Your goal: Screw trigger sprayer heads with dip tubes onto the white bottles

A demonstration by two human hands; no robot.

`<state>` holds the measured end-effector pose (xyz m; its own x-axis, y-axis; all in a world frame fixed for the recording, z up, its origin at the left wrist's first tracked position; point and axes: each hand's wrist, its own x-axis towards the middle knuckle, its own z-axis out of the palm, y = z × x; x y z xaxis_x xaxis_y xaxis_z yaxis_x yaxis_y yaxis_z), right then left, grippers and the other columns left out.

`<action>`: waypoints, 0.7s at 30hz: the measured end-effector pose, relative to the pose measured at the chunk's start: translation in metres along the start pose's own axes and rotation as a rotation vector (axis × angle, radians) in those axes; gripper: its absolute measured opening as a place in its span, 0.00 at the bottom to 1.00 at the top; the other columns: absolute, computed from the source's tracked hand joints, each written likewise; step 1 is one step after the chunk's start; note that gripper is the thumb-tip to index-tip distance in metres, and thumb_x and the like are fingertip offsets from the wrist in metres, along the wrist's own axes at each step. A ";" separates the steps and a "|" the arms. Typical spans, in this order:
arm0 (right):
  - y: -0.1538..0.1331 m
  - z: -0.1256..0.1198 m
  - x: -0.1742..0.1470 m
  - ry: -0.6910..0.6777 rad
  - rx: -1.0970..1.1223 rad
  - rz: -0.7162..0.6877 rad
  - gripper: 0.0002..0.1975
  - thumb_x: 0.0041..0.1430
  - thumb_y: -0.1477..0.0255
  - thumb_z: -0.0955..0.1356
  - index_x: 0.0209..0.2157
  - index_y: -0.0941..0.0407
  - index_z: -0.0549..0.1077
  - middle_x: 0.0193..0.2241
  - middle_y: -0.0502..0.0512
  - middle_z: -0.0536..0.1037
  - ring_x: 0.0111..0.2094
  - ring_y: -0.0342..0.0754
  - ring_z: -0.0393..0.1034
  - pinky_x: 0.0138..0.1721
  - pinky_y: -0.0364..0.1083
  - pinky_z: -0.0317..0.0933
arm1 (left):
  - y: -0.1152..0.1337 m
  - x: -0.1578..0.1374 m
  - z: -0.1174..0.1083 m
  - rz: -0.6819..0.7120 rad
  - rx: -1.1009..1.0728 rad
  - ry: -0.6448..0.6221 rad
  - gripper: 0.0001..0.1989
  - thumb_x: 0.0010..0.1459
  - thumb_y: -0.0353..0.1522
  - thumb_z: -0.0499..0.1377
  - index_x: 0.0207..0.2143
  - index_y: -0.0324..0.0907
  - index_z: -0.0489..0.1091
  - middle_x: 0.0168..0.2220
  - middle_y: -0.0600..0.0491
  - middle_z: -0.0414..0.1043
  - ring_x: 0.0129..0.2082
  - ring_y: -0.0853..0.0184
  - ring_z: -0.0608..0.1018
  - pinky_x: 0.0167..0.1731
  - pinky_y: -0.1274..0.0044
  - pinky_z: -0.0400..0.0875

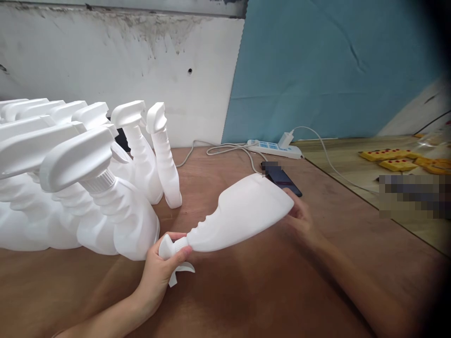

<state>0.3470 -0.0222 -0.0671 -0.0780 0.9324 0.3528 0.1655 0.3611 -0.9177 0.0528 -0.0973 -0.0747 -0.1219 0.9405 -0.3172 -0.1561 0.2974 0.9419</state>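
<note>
A white spray bottle (239, 213) is held tilted above the middle of the bench (246, 300), its head low toward the left and its broad base up at the right. The left hand (162, 263) has its fingers pinching the bottle's collar, thumb on the near side, with the trigger (185, 267) poking out below. The right hand (299, 218) is at the base end; most of its fingers are hidden behind the plastic, so I can't tell whether they pinch or simply prop it. Over to the left, a crowd of similar white bottles (136, 230) stands upright in close rows. Beyond the held bottle's base a dark phone (287, 182) lies on the bench, and behind that sits a white power strip (273, 149) with a charger (285, 140) plugged in, near the blue sheet (317, 70) on the wall.
</note>
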 end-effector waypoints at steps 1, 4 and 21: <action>0.001 0.000 0.000 0.007 -0.042 -0.039 0.13 0.41 0.62 0.71 0.29 0.52 0.67 0.34 0.54 0.71 0.33 0.49 0.66 0.30 0.45 0.60 | -0.001 0.001 -0.001 -0.005 -0.005 -0.005 0.19 0.38 0.39 0.66 0.33 0.38 0.69 0.22 0.57 0.66 0.22 0.73 0.67 0.20 0.81 0.64; 0.002 0.001 -0.002 0.032 -0.108 -0.084 0.13 0.43 0.62 0.71 0.26 0.52 0.64 0.49 0.58 0.66 0.47 0.54 0.63 0.41 0.49 0.59 | -0.001 0.001 -0.001 -0.017 -0.021 -0.008 0.20 0.38 0.38 0.67 0.33 0.39 0.68 0.24 0.57 0.67 0.22 0.73 0.68 0.21 0.82 0.64; 0.012 0.003 -0.003 0.119 -0.132 -0.080 0.20 0.45 0.52 0.68 0.32 0.53 0.67 0.33 0.53 0.70 0.33 0.48 0.64 0.30 0.44 0.60 | 0.000 0.000 -0.001 -0.026 -0.028 -0.017 0.20 0.38 0.37 0.67 0.34 0.40 0.66 0.24 0.58 0.66 0.22 0.74 0.67 0.19 0.83 0.65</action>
<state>0.3458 -0.0205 -0.0793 0.0194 0.8929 0.4498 0.2913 0.4253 -0.8569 0.0516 -0.0976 -0.0753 -0.1007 0.9353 -0.3392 -0.1867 0.3171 0.9298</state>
